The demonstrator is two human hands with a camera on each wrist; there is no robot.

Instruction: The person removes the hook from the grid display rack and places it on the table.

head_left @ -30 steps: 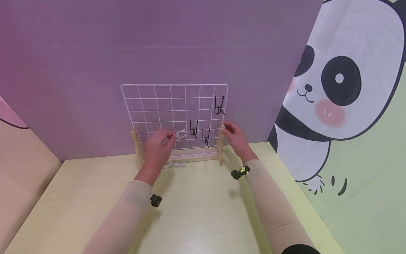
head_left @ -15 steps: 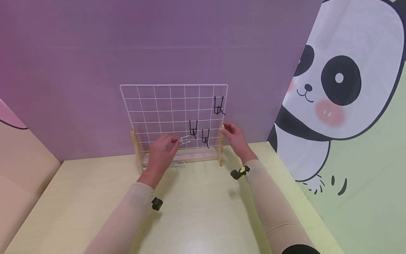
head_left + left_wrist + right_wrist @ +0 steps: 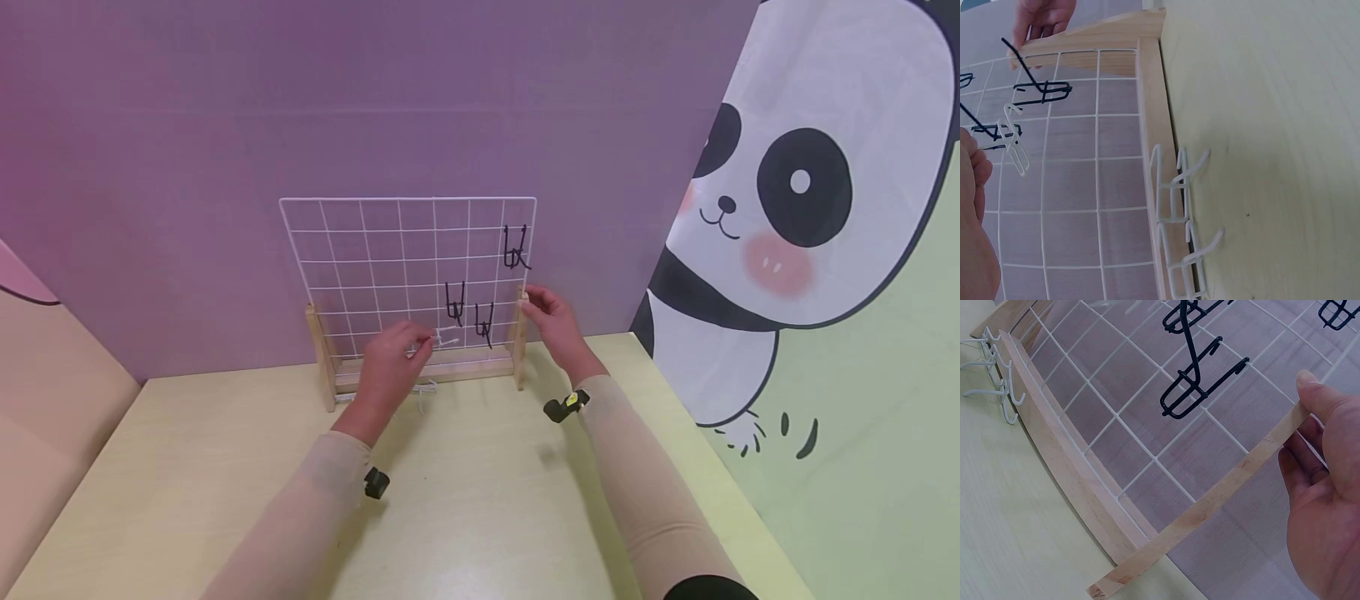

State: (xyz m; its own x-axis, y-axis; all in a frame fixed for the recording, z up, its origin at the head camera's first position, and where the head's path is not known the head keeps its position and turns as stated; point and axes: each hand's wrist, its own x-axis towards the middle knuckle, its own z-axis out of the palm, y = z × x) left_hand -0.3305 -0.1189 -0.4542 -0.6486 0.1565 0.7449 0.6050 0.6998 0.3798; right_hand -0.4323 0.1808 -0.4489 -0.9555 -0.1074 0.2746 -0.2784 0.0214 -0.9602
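Pale yellow tabletop [image 3: 465, 483], with white bent-wire hooks [image 3: 1173, 200] against the front of a pale wooden base bar [image 3: 1155, 112]. Next back, one slim white wire hook [image 3: 1014, 141], pinched between thumb and fingertips of left hand [image 3: 390, 367], before the lower part of a white wire grid [image 3: 405, 261], contact uncertain; presumably light, stiff, slightly slick, best taken by one end, prongs clear. Farthest, three black wire hooks [image 3: 483, 325] on the grid, and right wooden upright [image 3: 1200, 505] pinched near its top by right hand [image 3: 555, 325].
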